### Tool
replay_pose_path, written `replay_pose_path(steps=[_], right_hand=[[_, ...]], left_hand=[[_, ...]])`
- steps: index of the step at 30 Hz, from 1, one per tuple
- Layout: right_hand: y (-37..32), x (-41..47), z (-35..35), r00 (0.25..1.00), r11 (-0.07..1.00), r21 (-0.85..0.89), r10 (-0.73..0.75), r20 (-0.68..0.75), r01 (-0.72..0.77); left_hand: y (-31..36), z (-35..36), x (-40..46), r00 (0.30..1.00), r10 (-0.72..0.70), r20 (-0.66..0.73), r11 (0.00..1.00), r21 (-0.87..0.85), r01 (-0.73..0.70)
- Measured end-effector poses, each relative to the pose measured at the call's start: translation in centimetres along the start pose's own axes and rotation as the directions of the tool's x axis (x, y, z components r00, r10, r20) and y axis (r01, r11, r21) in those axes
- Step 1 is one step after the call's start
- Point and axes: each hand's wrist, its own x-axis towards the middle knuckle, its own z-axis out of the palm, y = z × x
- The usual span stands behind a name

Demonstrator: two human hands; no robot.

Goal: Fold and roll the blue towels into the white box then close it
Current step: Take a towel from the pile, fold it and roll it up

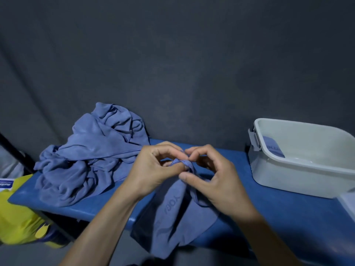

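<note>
A blue towel (172, 214) hangs from both my hands over the front edge of the blue bench (278, 214). My left hand (153, 169) and my right hand (213, 177) pinch its top edge close together, fingers curled. A heap of crumpled blue towels (90, 156) lies on the bench at the left. The white box (299, 175) stands open at the right, with a rolled blue towel (273, 147) against its left inner wall.
A dark grey cloth backdrop hangs behind the bench. A yellow bag (19, 212) sits on the floor at the lower left. The corner of a translucent lid (348, 204) shows at the right edge, in front of the box.
</note>
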Motion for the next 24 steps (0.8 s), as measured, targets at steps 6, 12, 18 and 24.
replay_pose_path(steps=[6, 12, 18, 24], right_hand=[[1.4, -0.3, -0.4, 0.991, 0.989, 0.121, 0.099, -0.094, -0.087], [0.1, -1.7, -0.4, 0.984, 0.985, 0.140, 0.118, -0.136, -0.099], [-1.9, -3.2, 0.5, 0.984, 0.980, 0.200, 0.034, -0.176, 0.001], [-4.5, -3.5, -0.3, 0.984, 0.973, 0.215, -0.051, -0.171, 0.088]], left_hand=[[0.0, 0.4, 0.4, 1.000, -0.020, -0.002, 0.999, 0.027, 0.020], [1.3, 1.4, -1.2, 0.997, -0.037, 0.061, 0.999, 0.002, 0.037], [3.2, 1.9, -3.5, 0.998, 0.050, 0.041, 0.999, -0.018, -0.049], [4.0, 1.1, -5.4, 0.994, 0.041, 0.097, 0.999, -0.040, -0.037]])
